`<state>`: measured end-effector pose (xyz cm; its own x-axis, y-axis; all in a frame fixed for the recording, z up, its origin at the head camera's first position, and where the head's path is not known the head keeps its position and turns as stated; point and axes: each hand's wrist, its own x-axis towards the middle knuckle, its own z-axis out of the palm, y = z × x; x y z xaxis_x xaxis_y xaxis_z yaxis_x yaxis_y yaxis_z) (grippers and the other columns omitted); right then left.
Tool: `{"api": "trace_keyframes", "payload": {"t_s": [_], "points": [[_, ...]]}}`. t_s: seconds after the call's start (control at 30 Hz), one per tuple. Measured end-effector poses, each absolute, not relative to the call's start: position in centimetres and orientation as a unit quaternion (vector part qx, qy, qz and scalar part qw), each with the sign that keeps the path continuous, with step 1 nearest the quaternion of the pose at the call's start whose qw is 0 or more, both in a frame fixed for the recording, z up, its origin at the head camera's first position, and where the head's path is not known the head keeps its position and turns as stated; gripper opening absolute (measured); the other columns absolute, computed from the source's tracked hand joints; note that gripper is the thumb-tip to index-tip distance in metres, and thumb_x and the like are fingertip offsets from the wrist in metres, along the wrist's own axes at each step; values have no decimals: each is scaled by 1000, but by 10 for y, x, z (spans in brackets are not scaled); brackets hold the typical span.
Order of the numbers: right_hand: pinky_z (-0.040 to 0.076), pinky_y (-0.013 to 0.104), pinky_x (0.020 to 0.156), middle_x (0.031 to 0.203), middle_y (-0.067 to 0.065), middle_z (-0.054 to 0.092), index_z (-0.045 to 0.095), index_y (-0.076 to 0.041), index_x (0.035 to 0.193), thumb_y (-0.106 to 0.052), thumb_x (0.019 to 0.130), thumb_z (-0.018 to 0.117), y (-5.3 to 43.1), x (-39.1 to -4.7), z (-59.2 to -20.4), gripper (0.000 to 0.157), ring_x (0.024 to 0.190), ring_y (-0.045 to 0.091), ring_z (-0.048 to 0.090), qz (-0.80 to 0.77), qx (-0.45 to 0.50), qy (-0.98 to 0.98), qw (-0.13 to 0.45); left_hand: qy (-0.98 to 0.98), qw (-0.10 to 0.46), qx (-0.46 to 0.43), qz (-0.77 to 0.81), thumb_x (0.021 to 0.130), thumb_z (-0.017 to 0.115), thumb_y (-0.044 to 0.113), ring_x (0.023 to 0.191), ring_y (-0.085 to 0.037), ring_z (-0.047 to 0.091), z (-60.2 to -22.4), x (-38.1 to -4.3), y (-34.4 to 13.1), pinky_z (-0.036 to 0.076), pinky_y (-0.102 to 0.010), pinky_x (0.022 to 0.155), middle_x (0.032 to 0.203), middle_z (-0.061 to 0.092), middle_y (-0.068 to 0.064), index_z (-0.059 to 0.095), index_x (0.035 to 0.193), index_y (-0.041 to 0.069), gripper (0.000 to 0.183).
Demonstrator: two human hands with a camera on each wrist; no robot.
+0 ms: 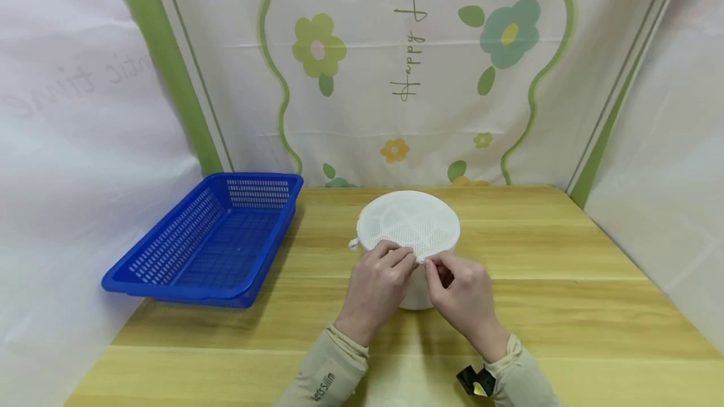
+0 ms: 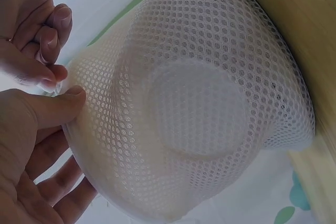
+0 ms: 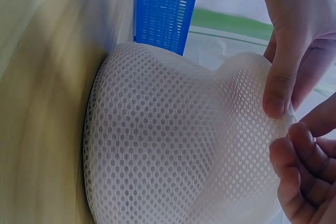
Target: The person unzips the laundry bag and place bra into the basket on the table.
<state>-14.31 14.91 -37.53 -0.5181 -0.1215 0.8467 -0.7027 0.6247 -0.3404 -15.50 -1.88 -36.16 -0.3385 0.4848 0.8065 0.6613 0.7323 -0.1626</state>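
Observation:
A white mesh laundry bag (image 1: 410, 218), round-topped and drum-shaped, stands on the table. My left hand (image 1: 378, 284) pinches the near edge of its lid, thumb on the outer mesh as the left wrist view shows. Close beside it, my right hand (image 1: 466, 291) pinches the edge seam between thumb and forefinger; whatever small piece lies there, perhaps a zipper pull, is mostly hidden by the fingertips. A white loop (image 1: 353, 244) sticks out at the lid's left. Through the dented mesh side, a pale round shape (image 2: 199, 108) shows in the left wrist view.
A blue plastic basket (image 1: 263, 284) with slotted sides sits on the left of the wooden table (image 1: 565, 306). Behind stands a flower-printed curtain (image 1: 362, 99), with pale sheets at both sides. A black strap device (image 1: 476, 382) is at the right wrist.

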Motion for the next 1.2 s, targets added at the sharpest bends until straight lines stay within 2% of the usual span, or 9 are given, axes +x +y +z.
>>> {"api": "trace_keyframes", "payload": {"t_s": [0.5, 1.2], "points": [[37, 19, 40, 57, -8, 52, 69, -7, 71, -2, 80, 66, 149, -143, -372, 10, 45, 3, 44, 341, 222, -796, 448, -810, 464, -348, -93, 85, 78, 15, 86, -12, 63, -360, -154, -19, 54, -21, 73, 92, 73, 5, 75, 80, 12, 7], [38, 20, 39, 56, -7, 52, 68, -5, 70, -4, 80, 66, 152, -145, -373, 10, 45, 5, 45, 343, 188, -798, 459, -813, 460, -345, -95, 86, 78, 15, 86, -11, 63, -360, -154, -18, 54, -20, 73, 92, 73, 6, 74, 79, 13, 8]]}}
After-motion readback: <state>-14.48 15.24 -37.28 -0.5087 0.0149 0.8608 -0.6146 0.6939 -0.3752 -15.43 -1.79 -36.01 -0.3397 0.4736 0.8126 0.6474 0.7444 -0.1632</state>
